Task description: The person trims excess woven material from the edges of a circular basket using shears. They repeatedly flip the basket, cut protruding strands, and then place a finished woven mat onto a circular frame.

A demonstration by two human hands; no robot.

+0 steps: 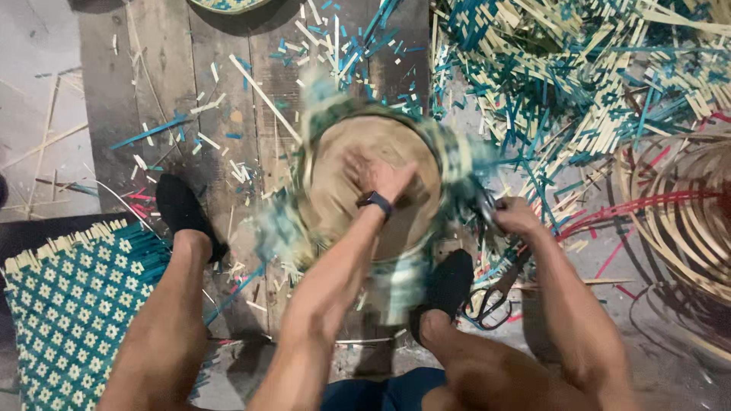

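A half-woven teal and cream basket sits upside down over a round wooden mould on the plank floor between my feet; it is blurred by motion. My left hand, with a dark watch on the wrist, lies flat on the mould's top with fingers spread. My right hand is closed on the basket's woven side at its right edge. Black-handled scissors lie on the floor just below that hand, beside my right foot.
A woven teal and cream mat lies at the lower left by my left foot. A heap of loose teal and cream strips fills the upper right. A round bamboo frame with red strips stands at the right. Cut scraps litter the planks.
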